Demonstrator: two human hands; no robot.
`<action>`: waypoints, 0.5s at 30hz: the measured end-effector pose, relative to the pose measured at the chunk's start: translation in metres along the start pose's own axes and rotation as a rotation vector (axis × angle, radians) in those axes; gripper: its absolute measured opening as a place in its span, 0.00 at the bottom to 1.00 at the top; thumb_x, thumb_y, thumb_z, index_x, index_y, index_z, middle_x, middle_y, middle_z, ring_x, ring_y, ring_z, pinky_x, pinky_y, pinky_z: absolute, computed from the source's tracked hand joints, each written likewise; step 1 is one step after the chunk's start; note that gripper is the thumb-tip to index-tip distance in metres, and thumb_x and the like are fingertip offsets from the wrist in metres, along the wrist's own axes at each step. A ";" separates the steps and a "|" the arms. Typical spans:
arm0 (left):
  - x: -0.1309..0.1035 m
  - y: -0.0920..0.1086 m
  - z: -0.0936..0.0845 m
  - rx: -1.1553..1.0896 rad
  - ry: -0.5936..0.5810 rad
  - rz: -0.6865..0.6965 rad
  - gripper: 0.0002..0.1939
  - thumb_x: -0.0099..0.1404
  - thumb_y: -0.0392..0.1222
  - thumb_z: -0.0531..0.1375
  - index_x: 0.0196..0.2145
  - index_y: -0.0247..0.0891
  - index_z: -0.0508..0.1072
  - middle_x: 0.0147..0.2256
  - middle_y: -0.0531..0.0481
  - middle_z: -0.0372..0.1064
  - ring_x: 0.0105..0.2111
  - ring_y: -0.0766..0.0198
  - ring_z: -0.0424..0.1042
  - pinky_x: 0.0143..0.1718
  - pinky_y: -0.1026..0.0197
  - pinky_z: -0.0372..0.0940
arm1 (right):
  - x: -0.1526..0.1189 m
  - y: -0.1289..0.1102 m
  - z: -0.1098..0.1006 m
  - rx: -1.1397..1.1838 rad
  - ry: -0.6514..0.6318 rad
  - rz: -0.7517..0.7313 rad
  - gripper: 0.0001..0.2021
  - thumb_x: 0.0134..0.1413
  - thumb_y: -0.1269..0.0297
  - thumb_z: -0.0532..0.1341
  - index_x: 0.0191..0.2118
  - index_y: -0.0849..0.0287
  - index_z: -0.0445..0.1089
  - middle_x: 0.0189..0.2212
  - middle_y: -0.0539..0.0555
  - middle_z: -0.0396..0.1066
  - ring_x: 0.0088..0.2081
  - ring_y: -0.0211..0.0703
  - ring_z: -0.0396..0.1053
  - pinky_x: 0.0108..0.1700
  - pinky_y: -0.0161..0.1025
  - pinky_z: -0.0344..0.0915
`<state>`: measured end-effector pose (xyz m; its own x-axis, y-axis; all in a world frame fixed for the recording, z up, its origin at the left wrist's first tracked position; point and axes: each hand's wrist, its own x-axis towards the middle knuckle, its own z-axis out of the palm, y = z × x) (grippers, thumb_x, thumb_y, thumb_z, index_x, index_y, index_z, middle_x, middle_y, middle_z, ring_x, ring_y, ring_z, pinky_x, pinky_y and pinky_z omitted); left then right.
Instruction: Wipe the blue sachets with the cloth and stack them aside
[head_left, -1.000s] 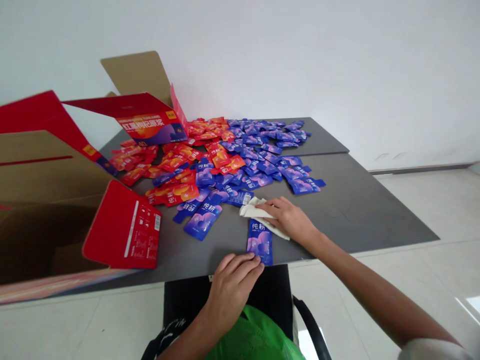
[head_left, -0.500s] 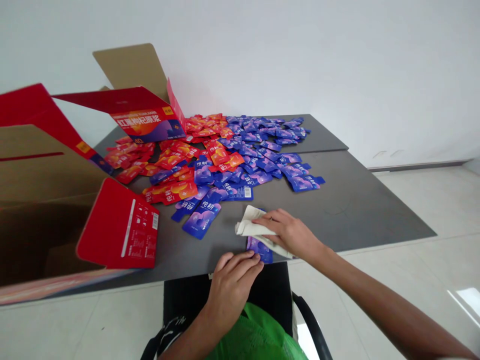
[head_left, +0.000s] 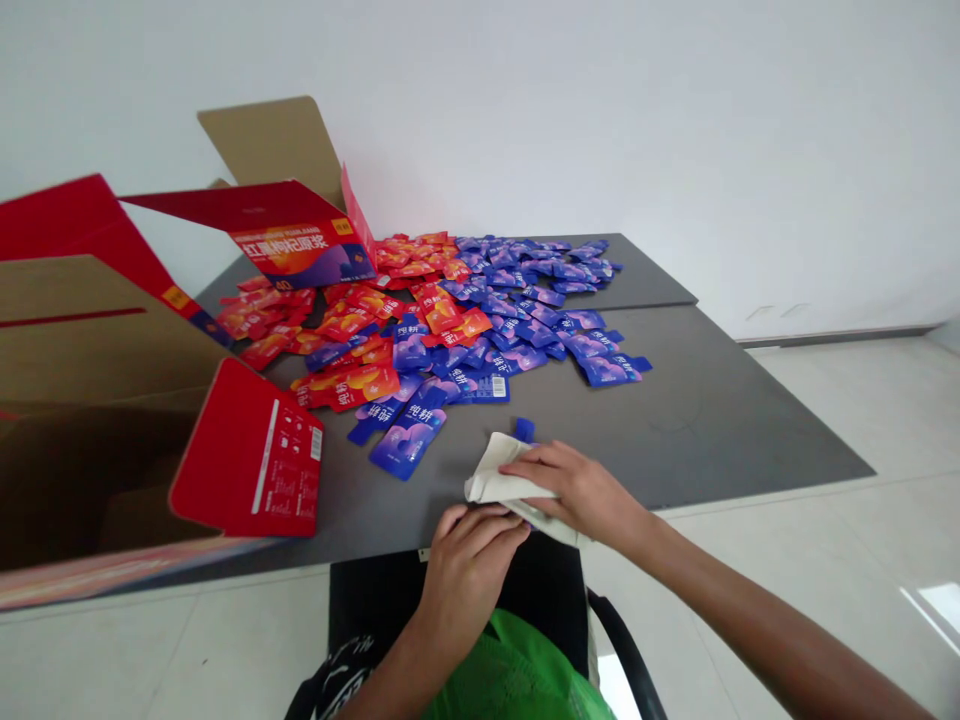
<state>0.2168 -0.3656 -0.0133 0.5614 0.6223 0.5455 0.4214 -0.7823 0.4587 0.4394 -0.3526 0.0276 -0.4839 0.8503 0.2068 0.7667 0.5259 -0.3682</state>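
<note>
At the table's front edge, a blue pouch [head_left: 524, 430] lies mostly hidden under a folded cream cloth [head_left: 491, 478]; its blue spout end sticks out at the far side. My right hand [head_left: 581, 490] is closed over the cloth and presses it onto the pouch. Beside it, my left hand [head_left: 472, 560] has its fingers together at the pouch's near left corner, holding it against the table edge; the thumb is hidden. The closest loose thing is another blue pouch [head_left: 409, 435], flat on the table to the left.
Red-orange pouches [head_left: 360, 310] and blue pouches [head_left: 525, 275] lie in a broad heap across the grey table [head_left: 720, 400]. An open red carton [head_left: 247, 460] stands at the left front, another open carton [head_left: 307, 250] behind it. A white wall rises beyond.
My right hand has slid the cloth toward me over the pouch, so the spout end shows and the near part is covered. My left hand stays in place. The view has shifted slightly.
</note>
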 end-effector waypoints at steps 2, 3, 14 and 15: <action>0.001 0.000 -0.001 -0.012 0.002 0.011 0.10 0.76 0.36 0.58 0.47 0.44 0.80 0.45 0.53 0.82 0.48 0.60 0.79 0.49 0.53 0.62 | 0.013 0.021 0.001 -0.049 0.019 0.051 0.19 0.70 0.59 0.61 0.63 0.51 0.71 0.53 0.58 0.75 0.51 0.48 0.72 0.54 0.45 0.73; 0.001 0.000 -0.001 -0.014 0.007 0.012 0.10 0.76 0.36 0.58 0.47 0.44 0.80 0.45 0.53 0.82 0.48 0.59 0.79 0.49 0.52 0.62 | 0.021 0.032 -0.003 -0.093 0.031 0.084 0.19 0.70 0.60 0.61 0.63 0.52 0.71 0.52 0.59 0.75 0.50 0.49 0.73 0.52 0.45 0.74; 0.000 0.000 0.000 -0.042 0.054 -0.011 0.10 0.76 0.38 0.59 0.47 0.46 0.80 0.41 0.54 0.82 0.44 0.60 0.80 0.47 0.52 0.65 | -0.008 -0.014 -0.022 -0.044 0.000 0.005 0.19 0.70 0.60 0.61 0.63 0.49 0.70 0.53 0.57 0.76 0.50 0.49 0.74 0.50 0.43 0.75; 0.000 -0.001 0.000 -0.045 0.048 -0.015 0.10 0.76 0.38 0.59 0.47 0.46 0.81 0.41 0.53 0.82 0.43 0.60 0.80 0.47 0.53 0.66 | -0.010 -0.013 -0.016 -0.020 -0.030 -0.003 0.19 0.70 0.59 0.61 0.63 0.48 0.71 0.53 0.56 0.76 0.51 0.48 0.74 0.51 0.42 0.75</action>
<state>0.2167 -0.3648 -0.0135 0.5197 0.6356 0.5709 0.3963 -0.7713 0.4980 0.4407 -0.3672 0.0445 -0.4986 0.8477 0.1810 0.7732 0.5293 -0.3493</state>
